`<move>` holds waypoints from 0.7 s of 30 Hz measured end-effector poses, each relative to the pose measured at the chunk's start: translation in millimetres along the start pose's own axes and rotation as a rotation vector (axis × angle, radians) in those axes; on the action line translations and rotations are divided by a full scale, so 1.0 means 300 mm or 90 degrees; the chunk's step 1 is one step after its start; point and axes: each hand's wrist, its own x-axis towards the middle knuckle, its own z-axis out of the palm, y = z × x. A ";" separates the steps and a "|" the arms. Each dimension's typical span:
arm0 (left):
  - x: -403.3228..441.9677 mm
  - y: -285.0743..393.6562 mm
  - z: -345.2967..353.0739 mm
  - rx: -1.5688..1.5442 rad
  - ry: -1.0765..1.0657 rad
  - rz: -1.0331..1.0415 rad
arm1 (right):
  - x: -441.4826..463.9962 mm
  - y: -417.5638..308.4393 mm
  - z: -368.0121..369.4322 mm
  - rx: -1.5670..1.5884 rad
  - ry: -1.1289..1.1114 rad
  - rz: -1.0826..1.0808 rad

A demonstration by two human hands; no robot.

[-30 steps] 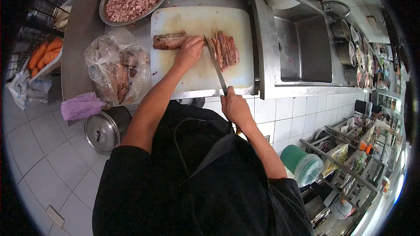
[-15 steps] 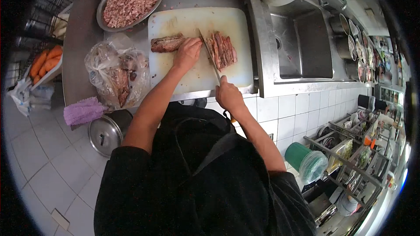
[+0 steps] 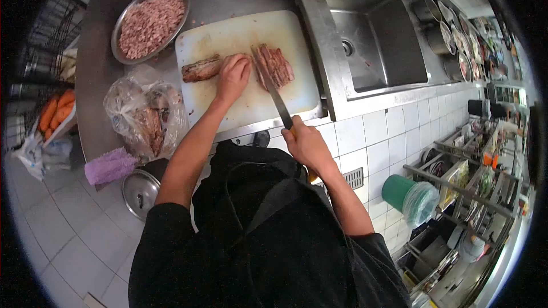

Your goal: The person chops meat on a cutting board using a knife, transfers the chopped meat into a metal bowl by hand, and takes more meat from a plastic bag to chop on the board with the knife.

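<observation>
My left hand (image 3: 233, 77) has its fingers bent over the right end of a browned slab of meat (image 3: 201, 70), which lies on a white cutting board (image 3: 228, 111). In my right hand (image 3: 310, 144) is a long knife (image 3: 279, 102), held by its handle near the board's front edge. The blade points away from me and lies along the left side of several cut meat strips (image 3: 276, 64). Those strips sit close together on the right half of the board. My left fingertips are just left of the blade's tip.
A metal bowl of diced meat (image 3: 151, 25) stands at the back left. Nearer are a clear plastic bag with meat (image 3: 149, 117) and a purple cloth (image 3: 110, 165) at the counter edge. To the right is a metal sink (image 3: 382, 45); a green bin (image 3: 398, 192) stands below.
My right hand and the knife have drawn back toward me, and more of the blade's flat side shows. The whole view has turned slightly. My left hand stays on the slab.
</observation>
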 end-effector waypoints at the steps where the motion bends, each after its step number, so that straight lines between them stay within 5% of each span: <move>1: 0.015 0.028 0.011 -0.029 -0.015 0.043 | -0.025 0.002 -0.020 0.015 0.018 0.016; 10: 0.108 0.139 0.210 -0.143 -0.203 0.175 | -0.142 0.151 -0.071 -0.009 0.114 0.134; 21: 0.078 0.185 0.162 -0.084 -0.151 0.149 | -0.122 0.203 -0.029 -0.065 0.092 0.080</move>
